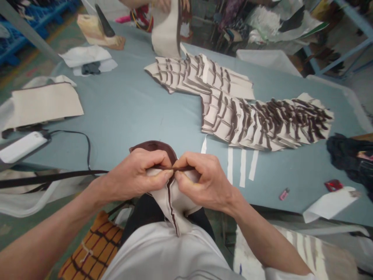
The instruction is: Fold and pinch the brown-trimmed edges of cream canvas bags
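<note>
Head view: at 6 o'clock, the left hand (pixel 134 175) and right hand (pixel 207 181) each have their grip pressed together, pinching a brown binding strip (pixel 183 168) against a cream fabric piece (pixel 171 198). Overlapping trimmed pieces (pixel 221 112) lie on the desk (pixel 125 116) around 2 o'clock.

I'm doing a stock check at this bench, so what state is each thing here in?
Left hand: pinching the binding strip against the fabric
Right hand: pinching the same strip
Cream fabric piece: folded, held between both hands
Brown binding strip: stretched left from the hands
Brown-edged cream pieces: overlapped in fanned rows
Pink lighter: lying on the table
</note>
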`<state>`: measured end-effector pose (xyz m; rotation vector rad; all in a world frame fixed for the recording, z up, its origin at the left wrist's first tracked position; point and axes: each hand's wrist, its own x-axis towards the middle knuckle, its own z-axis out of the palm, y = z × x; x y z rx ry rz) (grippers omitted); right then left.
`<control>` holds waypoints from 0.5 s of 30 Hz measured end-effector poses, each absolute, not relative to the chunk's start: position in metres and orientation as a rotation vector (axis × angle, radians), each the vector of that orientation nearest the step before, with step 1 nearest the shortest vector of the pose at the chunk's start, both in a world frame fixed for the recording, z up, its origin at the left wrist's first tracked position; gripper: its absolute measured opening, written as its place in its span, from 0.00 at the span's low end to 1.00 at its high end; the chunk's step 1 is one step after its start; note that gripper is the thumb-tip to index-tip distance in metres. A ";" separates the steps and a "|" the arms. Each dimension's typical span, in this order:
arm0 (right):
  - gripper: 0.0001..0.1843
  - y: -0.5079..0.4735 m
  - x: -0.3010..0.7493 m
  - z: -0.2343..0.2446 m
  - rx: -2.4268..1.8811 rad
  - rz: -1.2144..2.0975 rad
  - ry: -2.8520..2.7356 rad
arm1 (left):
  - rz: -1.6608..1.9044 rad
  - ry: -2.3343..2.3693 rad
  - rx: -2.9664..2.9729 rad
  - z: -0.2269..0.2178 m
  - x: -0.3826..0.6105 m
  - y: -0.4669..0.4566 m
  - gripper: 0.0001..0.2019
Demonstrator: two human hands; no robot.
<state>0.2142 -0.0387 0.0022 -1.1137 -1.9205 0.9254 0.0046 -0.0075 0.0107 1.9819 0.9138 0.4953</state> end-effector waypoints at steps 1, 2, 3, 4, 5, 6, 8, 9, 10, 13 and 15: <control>0.05 -0.039 0.216 0.004 -1.110 0.898 -1.943 | 0.461 0.922 2.058 0.014 0.004 -0.009 0.10; 0.05 -0.039 0.217 0.006 -1.105 0.891 -1.955 | 0.430 0.935 2.129 0.018 0.004 -0.010 0.10; 0.05 -0.038 0.217 0.007 -1.102 0.899 -1.955 | 0.405 0.954 2.193 0.022 0.004 -0.012 0.10; 0.06 -0.038 0.218 0.008 -1.102 0.916 -1.948 | 0.385 0.983 2.248 0.025 0.005 -0.014 0.10; 0.06 -0.037 0.218 0.009 -1.104 0.936 -1.939 | 0.378 1.018 2.297 0.028 0.006 -0.016 0.10; 0.08 -0.037 0.218 0.010 -1.106 0.956 -1.929 | 0.378 1.055 2.337 0.030 0.007 -0.017 0.10; 0.11 -0.036 0.219 0.010 -1.102 0.996 -1.908 | 0.389 1.120 2.386 0.032 0.012 -0.020 0.09; 0.13 -0.035 0.219 0.010 -1.094 1.022 -1.891 | 0.413 1.136 2.393 0.033 0.015 -0.021 0.09; 0.14 -0.035 0.219 0.009 -1.083 1.058 -1.866 | 0.458 1.135 2.381 0.033 0.018 -0.022 0.09; 0.17 -0.033 0.220 0.006 -1.034 1.264 -1.715 | 0.660 1.031 2.190 0.030 0.026 -0.024 0.10; 0.21 -0.033 0.217 0.002 -0.956 1.472 -1.544 | 0.756 0.938 1.957 0.025 0.028 -0.026 0.11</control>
